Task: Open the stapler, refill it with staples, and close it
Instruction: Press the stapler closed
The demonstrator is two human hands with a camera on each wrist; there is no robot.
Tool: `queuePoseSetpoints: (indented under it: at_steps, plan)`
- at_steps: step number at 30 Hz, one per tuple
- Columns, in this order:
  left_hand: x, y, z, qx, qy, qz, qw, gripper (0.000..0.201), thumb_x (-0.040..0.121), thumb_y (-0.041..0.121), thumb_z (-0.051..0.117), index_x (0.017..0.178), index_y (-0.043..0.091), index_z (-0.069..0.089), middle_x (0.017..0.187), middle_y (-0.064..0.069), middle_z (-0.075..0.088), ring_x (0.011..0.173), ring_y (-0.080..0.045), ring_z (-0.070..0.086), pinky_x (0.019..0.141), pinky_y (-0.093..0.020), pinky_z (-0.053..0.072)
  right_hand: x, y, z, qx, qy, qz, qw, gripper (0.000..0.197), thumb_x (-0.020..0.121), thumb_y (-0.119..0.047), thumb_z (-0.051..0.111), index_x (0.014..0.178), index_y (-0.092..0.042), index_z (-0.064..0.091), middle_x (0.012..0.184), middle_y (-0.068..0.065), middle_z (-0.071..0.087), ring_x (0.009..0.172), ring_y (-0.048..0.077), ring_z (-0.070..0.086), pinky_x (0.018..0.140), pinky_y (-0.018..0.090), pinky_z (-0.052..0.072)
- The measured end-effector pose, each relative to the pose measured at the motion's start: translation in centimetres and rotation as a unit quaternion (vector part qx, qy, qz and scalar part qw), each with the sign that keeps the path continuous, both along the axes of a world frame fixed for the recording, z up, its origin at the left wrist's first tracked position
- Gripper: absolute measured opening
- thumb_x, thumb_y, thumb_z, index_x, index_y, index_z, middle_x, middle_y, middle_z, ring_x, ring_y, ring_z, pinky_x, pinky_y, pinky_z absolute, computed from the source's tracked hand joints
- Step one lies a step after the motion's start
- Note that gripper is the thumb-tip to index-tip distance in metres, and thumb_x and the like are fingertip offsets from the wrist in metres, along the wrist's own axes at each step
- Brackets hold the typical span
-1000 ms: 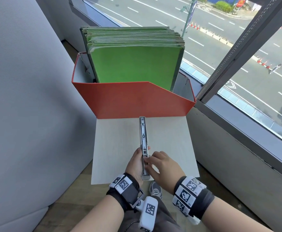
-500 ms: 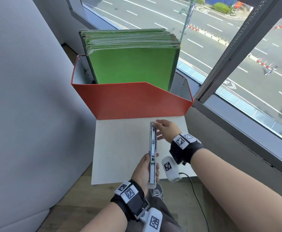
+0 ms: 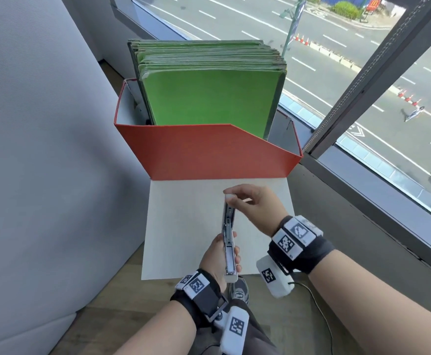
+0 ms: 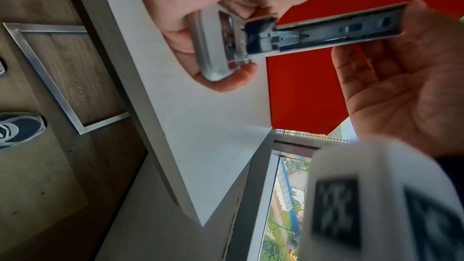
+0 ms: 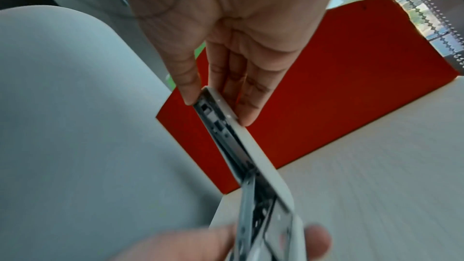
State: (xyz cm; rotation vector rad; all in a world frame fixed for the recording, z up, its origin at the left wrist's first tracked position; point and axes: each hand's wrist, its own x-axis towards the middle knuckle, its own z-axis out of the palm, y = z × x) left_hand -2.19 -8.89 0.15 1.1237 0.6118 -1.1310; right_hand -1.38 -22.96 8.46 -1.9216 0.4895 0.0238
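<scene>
A silver stapler point(image 3: 227, 226) is swung open and held in the air over the white tabletop point(image 3: 183, 234), lying lengthwise away from me. My left hand point(image 3: 226, 254) grips its near half, thumb on the left and fingers curled round the right side. My right hand point(image 3: 231, 199) pinches the far tip of the other half between thumb and fingers, palm to the right. In the right wrist view the stapler point(image 5: 226, 134) bends at its hinge and its metal channel faces left. Whether staples lie in the channel point(image 4: 326, 31) I cannot tell.
A red file box point(image 3: 209, 152) holding green folders point(image 3: 209, 98) stands at the table's far edge. A grey padded wall point(image 3: 43, 149) is on the left, a window frame point(image 3: 363, 188) on the right. A cable point(image 3: 322, 308) hangs from my right wrist.
My right hand left the stapler's near end, reached forward and now pinches its far tip. The stapler shifted slightly right and its far half has tilted up. The left hand keeps its grip.
</scene>
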Motion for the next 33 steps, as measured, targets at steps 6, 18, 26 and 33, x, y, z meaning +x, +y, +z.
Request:
queuePoseSetpoints:
  at_steps: [6, 18, 26, 33]
  plan:
    - [1.0, -0.2, 0.8, -0.011, -0.015, 0.0, 1.0, 0.059, 0.073, 0.074, 0.046, 0.085, 0.019, 0.063, 0.063, 0.002, 0.058, 0.06, -0.015, 0.054, 0.06, -0.03, 0.044, -5.6, 2.7, -0.9, -0.032, -0.053, 0.085, 0.994, 0.013, 0.077, -0.013, 0.071, 0.09, -0.015, 0.07, 0.096, -0.003, 0.07, 0.094, 0.005, 0.065, 0.089, 0.017, 0.051]
    - [1.3, -0.7, 0.7, -0.056, -0.088, -0.015, 0.994, 0.022, 0.077, 0.021, 0.068, 0.095, 0.011, 0.061, 0.084, -0.007, 0.068, 0.08, -0.02, 0.065, 0.072, -0.038, 0.051, -9.4, 5.0, -4.3, 0.18, 0.171, -0.102, 0.963, 0.03, 0.086, -0.035, 0.064, 0.109, -0.02, 0.052, 0.103, 0.006, 0.063, 0.087, 0.017, 0.068, 0.08, 0.033, 0.058]
    - [1.5, -0.6, 0.4, -0.053, -0.104, -0.008, 0.993, 0.019, 0.08, 0.009, 0.065, 0.099, 0.004, 0.062, 0.1, -0.015, 0.071, 0.107, -0.028, 0.066, 0.1, -0.039, 0.047, -9.2, 5.5, -6.2, 0.338, 0.135, -0.175, 0.915, 0.024, 0.088, -0.009, 0.064, 0.108, 0.001, 0.058, 0.083, 0.017, 0.065, 0.068, 0.022, 0.069, 0.065, 0.027, 0.059]
    - [3.3, -0.1, -0.5, 0.009, -0.203, -0.01, 0.979, 0.05, 0.073, 0.017, 0.074, 0.116, 0.022, 0.049, 0.101, -0.015, 0.067, 0.092, -0.029, 0.063, 0.09, -0.046, 0.05, -7.8, 4.4, -6.6, 0.298, 0.131, -0.184, 0.928, 0.025, 0.084, -0.018, 0.07, 0.105, -0.006, 0.066, 0.085, 0.014, 0.064, 0.066, 0.018, 0.065, 0.073, 0.033, 0.059]
